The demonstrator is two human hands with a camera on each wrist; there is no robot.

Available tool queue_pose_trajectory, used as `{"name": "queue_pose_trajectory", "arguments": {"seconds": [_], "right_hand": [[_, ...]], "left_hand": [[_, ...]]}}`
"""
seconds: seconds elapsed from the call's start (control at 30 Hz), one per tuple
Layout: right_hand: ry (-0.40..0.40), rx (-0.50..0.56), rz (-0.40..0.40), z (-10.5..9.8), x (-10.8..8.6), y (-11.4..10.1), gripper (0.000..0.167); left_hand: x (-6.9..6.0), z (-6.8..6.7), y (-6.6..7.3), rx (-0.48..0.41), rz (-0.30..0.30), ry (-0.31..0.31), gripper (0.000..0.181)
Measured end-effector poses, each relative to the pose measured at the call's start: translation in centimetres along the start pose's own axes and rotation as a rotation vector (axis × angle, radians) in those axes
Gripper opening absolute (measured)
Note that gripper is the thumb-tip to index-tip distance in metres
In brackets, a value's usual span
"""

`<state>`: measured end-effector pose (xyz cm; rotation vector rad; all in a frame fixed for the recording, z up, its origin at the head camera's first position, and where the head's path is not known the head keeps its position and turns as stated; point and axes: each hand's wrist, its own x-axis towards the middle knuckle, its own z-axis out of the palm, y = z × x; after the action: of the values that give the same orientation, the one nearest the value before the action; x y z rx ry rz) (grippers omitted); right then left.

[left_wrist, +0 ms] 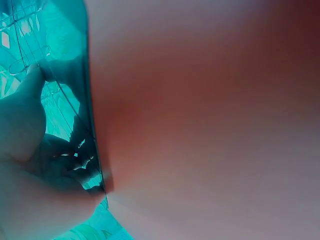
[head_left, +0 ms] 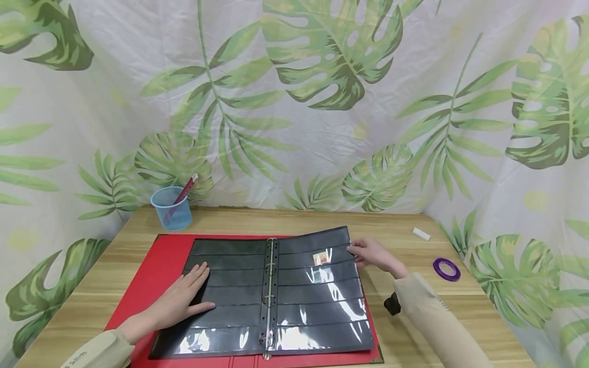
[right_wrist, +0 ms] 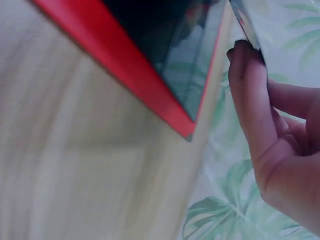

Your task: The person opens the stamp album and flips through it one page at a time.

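A red ring binder (head_left: 138, 286) lies spread on the wooden table, with black pocket pages held by its metal rings (head_left: 270, 299). My left hand (head_left: 184, 296) rests with straight fingers on the left page (head_left: 230, 291). At the right, my right hand (head_left: 371, 253) pinches the outer edge of the right page (head_left: 317, 306), whose upper corner is raised off the binder. Two small stamps, an orange one (head_left: 320, 257) and a greenish one (head_left: 323, 276), sit in that page's upper pockets. The right wrist view shows the fingers (right_wrist: 252, 95) at the lifted sheet's edge. A blur covers most of the left wrist view.
A blue mesh-like cup (head_left: 171, 209) with a dark red pencil (head_left: 186, 188) stands at the back left. On the right lie a white block (head_left: 421, 234), a purple ring-shaped roll (head_left: 446, 269) and a black object (head_left: 392, 304) beside my right sleeve. A leaf-patterned curtain hangs behind.
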<state>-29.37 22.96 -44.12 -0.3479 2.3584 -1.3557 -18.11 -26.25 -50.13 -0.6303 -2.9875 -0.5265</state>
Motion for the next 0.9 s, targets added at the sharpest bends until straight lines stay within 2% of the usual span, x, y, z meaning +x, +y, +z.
{"name": "queue_pose_trajectory", "arguments": {"seconds": [0.17,0.37,0.6,0.8,0.9], "right_hand": [[-0.052,0.079,0.026,-0.8,0.0,-1.4,0.018],[-0.089,0.128,0.016,-1.6,-0.1,-3.6,0.022],[-0.091,0.143,-0.016,-2.0,-0.2,-6.8,0.030],[-0.064,0.167,-0.046,-1.8,0.2,-8.8,0.026],[-0.044,0.191,-0.056,-1.5,0.3,-9.5,0.033]], "left_hand": [[0.0,0.0,0.0,-0.004,-0.004,-0.006,0.094],[0.0,0.0,-0.1,0.011,-0.002,-0.002,0.093],[-0.1,0.0,-0.1,0.010,0.005,0.006,0.092],[0.0,-0.2,-0.1,-0.009,0.020,0.011,0.092],[0.0,-0.4,0.0,-0.034,0.023,-0.003,0.092]]}}
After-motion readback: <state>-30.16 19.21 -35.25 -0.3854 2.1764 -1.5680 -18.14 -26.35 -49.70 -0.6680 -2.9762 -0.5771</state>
